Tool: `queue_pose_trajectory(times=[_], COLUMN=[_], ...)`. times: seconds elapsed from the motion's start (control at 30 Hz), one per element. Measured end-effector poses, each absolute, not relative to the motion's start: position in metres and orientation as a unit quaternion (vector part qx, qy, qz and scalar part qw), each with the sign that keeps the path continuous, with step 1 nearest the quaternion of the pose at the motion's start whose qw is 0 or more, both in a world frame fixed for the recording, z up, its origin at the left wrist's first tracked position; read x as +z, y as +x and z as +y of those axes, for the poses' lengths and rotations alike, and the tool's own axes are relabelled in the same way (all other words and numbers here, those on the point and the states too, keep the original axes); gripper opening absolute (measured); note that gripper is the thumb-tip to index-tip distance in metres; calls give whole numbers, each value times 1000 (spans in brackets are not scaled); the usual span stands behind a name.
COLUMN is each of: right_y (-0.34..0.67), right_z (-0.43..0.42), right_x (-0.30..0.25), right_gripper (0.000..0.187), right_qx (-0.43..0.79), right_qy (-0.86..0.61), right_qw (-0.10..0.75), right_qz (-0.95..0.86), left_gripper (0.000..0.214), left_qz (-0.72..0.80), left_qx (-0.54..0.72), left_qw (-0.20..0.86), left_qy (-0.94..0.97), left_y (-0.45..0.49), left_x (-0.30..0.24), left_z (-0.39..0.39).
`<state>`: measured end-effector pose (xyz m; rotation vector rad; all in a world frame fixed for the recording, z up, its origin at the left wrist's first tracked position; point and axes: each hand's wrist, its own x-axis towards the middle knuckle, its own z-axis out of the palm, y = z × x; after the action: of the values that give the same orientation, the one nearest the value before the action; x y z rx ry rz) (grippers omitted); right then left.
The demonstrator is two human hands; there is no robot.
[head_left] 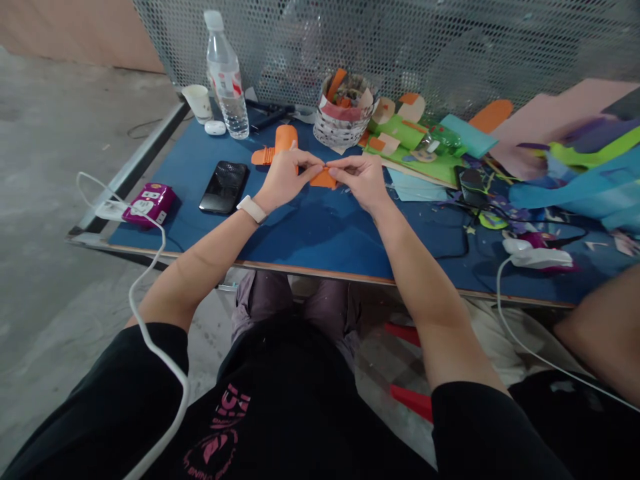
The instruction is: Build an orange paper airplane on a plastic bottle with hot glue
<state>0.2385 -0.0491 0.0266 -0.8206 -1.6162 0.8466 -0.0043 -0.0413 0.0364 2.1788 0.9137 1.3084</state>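
Observation:
Between my two hands, above the blue table [320,237], is a small piece of orange paper [323,179]. My left hand [293,175] pinches its upper left edge between thumb and forefinger. On the other side, my right hand [361,179] pinches the upper right edge the same way, the two sets of fingertips nearly touching. Just behind my left hand lies a rolled orange paper tube [286,137], with a pleated orange strip [263,157] at its left. A white band is on my left wrist.
A phone [225,187], water bottle [227,83], paper cup [198,103] and pliers [273,119] are at the left. Behind my hands stands a woven basket [343,117] with paper scraps. Coloured paper [545,127] and cables spread rightward, near another person's arm [605,333]. A mesh panel [400,47] backs the table.

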Motion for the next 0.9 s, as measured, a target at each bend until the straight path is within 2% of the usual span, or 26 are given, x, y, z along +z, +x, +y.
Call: queue_pose_trajectory(times=[0.2, 0.33, 0.5, 0.73, 0.9], right_y=[235, 235, 233, 233, 231], right_z=[-52, -55, -58, -59, -64], right_x=[29, 33, 38, 39, 43], right_gripper=[66, 60, 50, 49, 56], right_qx=[383, 382, 377, 365, 364], right_qy=[-340, -365, -388, -376, -397], right_qw=[541, 528, 530, 531, 511], right_qz=[-667, -665, -653, -666, -670], left_gripper=[9, 16, 10, 18, 7], left_qz=[344, 357, 358, 333, 332], left_qx=[470, 466, 459, 462, 486], left_qw=[223, 222, 223, 226, 234], left_qy=[782, 779, 782, 790, 774], left_y=[-4, -3, -2, -5, -5], left_x=[42, 43, 43, 37, 35], left_z=[-47, -49, -49, -40, -38])
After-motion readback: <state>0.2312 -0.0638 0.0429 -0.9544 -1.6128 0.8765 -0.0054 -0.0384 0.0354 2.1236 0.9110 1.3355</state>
